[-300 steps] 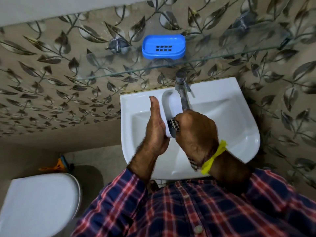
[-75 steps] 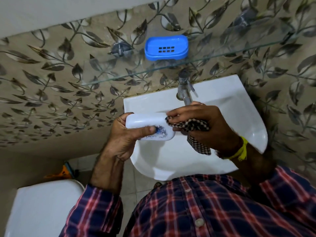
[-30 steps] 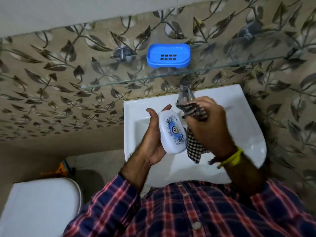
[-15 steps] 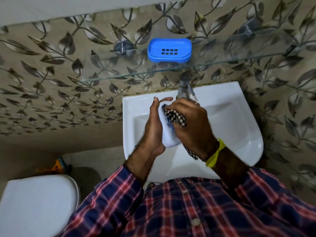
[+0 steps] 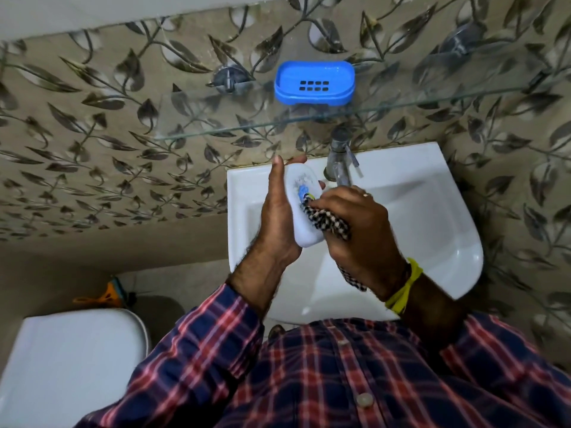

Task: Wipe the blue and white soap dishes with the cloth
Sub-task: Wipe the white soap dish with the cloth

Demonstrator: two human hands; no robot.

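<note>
— What do the hands hold?
— The left hand (image 5: 279, 217) grips the white soap dish (image 5: 301, 205) on its edge, over the sink (image 5: 432, 230). The right hand (image 5: 361, 230) clutches the checked cloth (image 5: 329, 222) and presses it on the dish.
— And the blue soap dish (image 5: 314, 83)?
— It sits on the glass shelf (image 5: 216, 118), above the tap (image 5: 338, 162).
</note>
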